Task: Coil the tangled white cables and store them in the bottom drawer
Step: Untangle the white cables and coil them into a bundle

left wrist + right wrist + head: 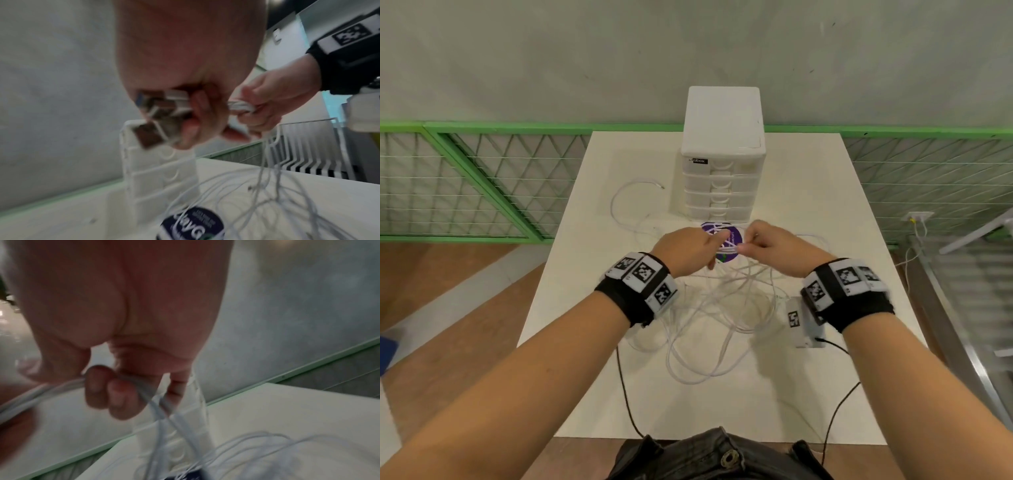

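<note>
A tangle of white cables (717, 308) lies loose on the white table (825, 212), with one strand curving off to the left (619, 202). My left hand (697, 246) is raised over the tangle and grips a bunch of cable plugs (162, 112) in its curled fingers. My right hand (763, 245) is close beside it and pinches a bundle of cable strands (144, 389), which hang down to the pile. The white drawer unit (720, 161) stands just behind the hands, all its drawers closed; the bottom drawer (717, 211) is partly hidden by them.
A round purple sticker (734, 238) lies on the table under the hands. A small white box with a marker (803, 323) hangs below my right wrist. Black wires (625, 383) run off the near table edge. A green mesh fence (482, 178) lines the wall behind.
</note>
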